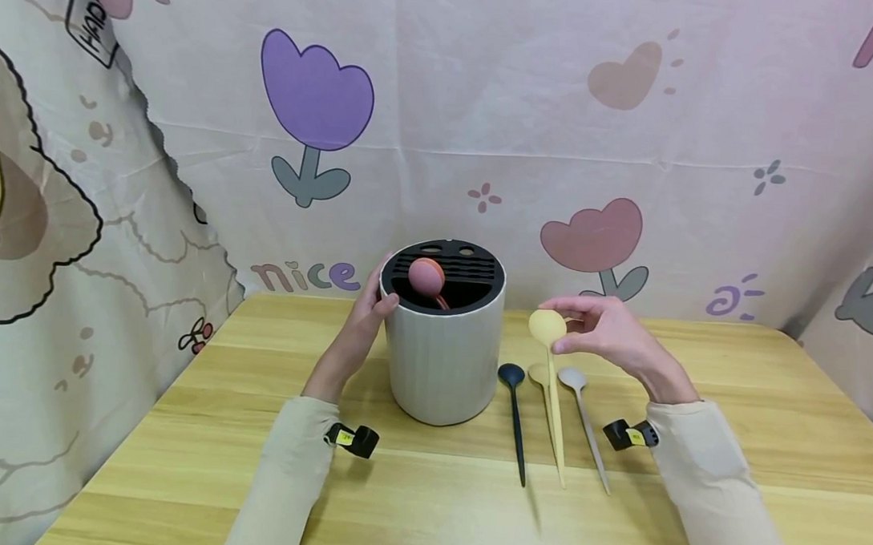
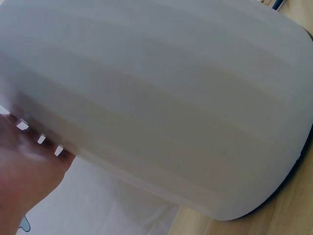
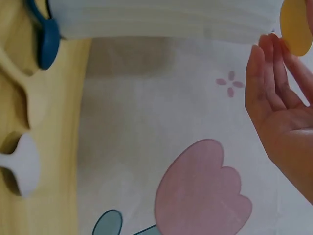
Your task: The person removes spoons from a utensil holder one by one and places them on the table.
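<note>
A round off-white utensil holder [image 1: 440,369] with a black slotted top [image 1: 446,305] stands upright on the table. My left hand [image 1: 366,310] holds its left side, thumb near the rim; the fingers are partly hidden behind it. Out of the top's front opening sticks a pink spoon [image 1: 426,277], head up, with an orange edge behind the head. My right hand [image 1: 596,330] pinches a pale yellow spoon [image 1: 548,328] by its head, right of the holder, handle pointing down. The right wrist view shows this spoon's yellow head [image 3: 295,29] at the fingertips.
On the wooden table [image 1: 728,395], beneath the held spoon, lie a dark spoon [image 1: 511,377], another pale yellow spoon [image 1: 539,375] and a light grey spoon [image 1: 573,379], handles toward me. A printed cloth [image 1: 442,104] hangs behind the table.
</note>
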Available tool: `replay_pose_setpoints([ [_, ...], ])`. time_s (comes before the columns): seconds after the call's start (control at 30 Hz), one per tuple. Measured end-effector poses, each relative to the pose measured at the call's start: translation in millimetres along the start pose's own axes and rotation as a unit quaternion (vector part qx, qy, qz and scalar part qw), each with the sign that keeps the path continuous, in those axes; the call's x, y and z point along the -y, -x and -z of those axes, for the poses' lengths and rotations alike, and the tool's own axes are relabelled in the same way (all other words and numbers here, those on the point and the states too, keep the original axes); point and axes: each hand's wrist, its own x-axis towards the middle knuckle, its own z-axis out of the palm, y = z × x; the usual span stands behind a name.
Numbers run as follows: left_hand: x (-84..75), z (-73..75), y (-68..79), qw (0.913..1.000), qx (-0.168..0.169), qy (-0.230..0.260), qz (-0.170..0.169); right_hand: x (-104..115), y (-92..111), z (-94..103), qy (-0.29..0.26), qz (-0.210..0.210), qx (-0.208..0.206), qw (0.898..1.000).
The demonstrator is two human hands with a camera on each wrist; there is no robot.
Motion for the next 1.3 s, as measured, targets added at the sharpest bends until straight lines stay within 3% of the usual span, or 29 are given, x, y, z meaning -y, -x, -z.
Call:
replay_pose_setpoints([
  [0.3, 0.7, 0.7, 0.5, 1.0000, 0.002, -0.001, 0.001, -20.3, 7.3, 7.8, 0.043, -0.010, 0.023, 0.999],
  [0.83, 0.7, 0.8, 0.1, 1.0000, 0.003, -0.009, -0.003, -61.2, 25.9, 42.6, 0.047, -0.035, 0.020, 0.998],
  [1.3, -1.0, 1.0, -1.1, 1.0000, 0.000, -0.004, 0.001, -63.6, 20.3, 43.4, 0.081, -0.065, 0.045, 0.994],
])
